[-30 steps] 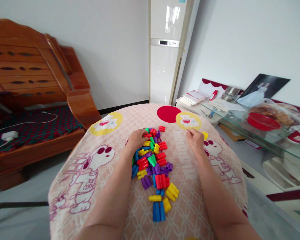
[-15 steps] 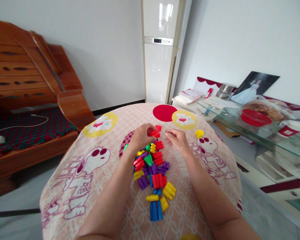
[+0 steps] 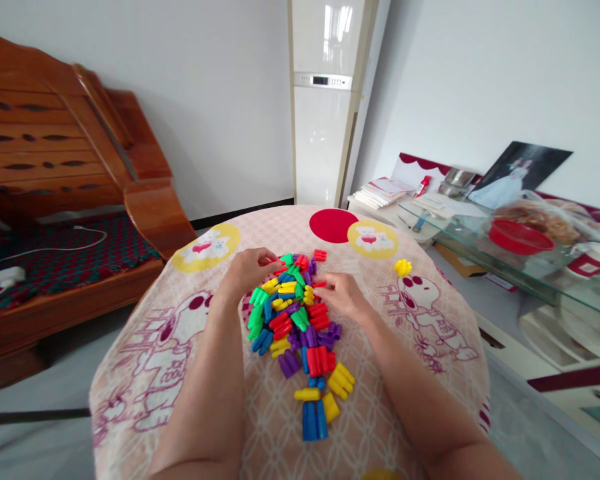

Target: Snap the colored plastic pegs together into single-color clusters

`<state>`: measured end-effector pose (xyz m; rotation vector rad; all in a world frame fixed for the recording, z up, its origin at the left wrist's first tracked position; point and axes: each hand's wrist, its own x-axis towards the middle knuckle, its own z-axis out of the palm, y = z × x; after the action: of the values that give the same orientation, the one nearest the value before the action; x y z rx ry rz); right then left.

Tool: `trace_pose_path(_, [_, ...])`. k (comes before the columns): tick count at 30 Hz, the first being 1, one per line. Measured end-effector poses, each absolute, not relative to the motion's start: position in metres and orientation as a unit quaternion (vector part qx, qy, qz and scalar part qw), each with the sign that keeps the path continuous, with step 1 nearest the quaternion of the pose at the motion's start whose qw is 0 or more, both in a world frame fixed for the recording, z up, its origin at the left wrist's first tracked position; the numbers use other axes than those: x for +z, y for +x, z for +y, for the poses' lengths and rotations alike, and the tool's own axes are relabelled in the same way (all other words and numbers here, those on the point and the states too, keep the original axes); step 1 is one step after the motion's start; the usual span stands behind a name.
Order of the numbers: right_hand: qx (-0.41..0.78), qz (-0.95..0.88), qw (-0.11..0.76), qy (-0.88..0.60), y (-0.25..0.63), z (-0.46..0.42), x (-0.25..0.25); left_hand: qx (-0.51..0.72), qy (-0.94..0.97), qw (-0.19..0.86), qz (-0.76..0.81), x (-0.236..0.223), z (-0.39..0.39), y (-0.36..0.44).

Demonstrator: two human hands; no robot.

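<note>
Across the patterned tablecloth (image 3: 365, 427), left to right: your left hand (image 3: 250, 272), fingers loosely curled at the far left edge of the pile, any hold unclear; multicoloured pile of plastic blocks (image 3: 283, 323), mid-cloth, trailing towards you; your right hand (image 3: 344, 293), fingers half-bent at its right edge, hold likewise indeterminable; one yellow piece (image 3: 403, 267), well apart.

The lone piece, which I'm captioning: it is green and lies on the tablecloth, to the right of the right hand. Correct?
The colour is wrong: the head view shows that the lone piece is yellow. It does lie on the tablecloth, to the right of the right hand.
</note>
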<state>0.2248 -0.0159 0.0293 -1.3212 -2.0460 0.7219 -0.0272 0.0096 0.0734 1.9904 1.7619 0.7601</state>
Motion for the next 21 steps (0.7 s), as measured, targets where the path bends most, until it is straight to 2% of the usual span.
trace_pose_path(4, [0.17, -0.827, 0.165, -0.51, 0.206, -0.029, 0.032, 0.215, 0.721, 0.183, 0.632, 0.071, 0.008, -0.038])
trace_pose_path(8, [0.127, -0.831, 0.111, -0.53, 0.206, -0.031, 0.036, 0.172, 0.717, 0.176, 0.652, 0.067, 0.008, -0.055])
trace_pose_path(14, [0.14, -0.82, 0.158, -0.532, 0.213, -0.027, 0.033, 0.144, 0.732, 0.128, 0.653, 0.065, 0.009, -0.067])
trace_pose_path(21, [0.17, -0.81, 0.229, -0.513, 0.216, -0.022, 0.021, 0.078, 0.77, 0.155, 0.615, 0.046, 0.02, -0.048])
